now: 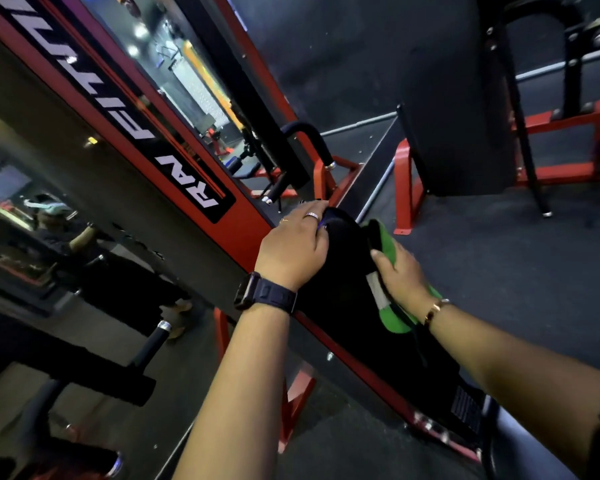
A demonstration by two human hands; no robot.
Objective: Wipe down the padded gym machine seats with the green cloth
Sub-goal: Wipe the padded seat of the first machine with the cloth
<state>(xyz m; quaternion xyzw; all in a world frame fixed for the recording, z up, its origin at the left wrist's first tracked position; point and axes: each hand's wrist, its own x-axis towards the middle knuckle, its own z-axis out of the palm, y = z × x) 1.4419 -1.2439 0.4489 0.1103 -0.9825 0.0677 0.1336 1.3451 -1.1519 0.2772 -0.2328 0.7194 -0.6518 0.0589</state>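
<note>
Forearms in close, both stretched up to the long black padded seat (343, 306), tilted across the middle. Dark watch (265, 294) on the left wrist, thin bracelet (435, 310) on the right. Left grip (293, 244) clamped over the seat's top end, fingers curled round the padding, rings showing. Right grip (400, 271) wrapped on the green cloth (394, 317), thumb across the near face, remaining fingers out of sight round the far edge. Cloth pressed to the seat's right side, spilling out above and below the palm, white tag (378, 289) just beside the thumb. Red frame (246, 220) running along the seat's left edge, white lettering higher up. Mirror (94, 258) left of that, a person reflected in it. Farther back, curved black handle (309, 133), another dark pad (461, 133) on red legs, dark floor (534, 254) all round.
</note>
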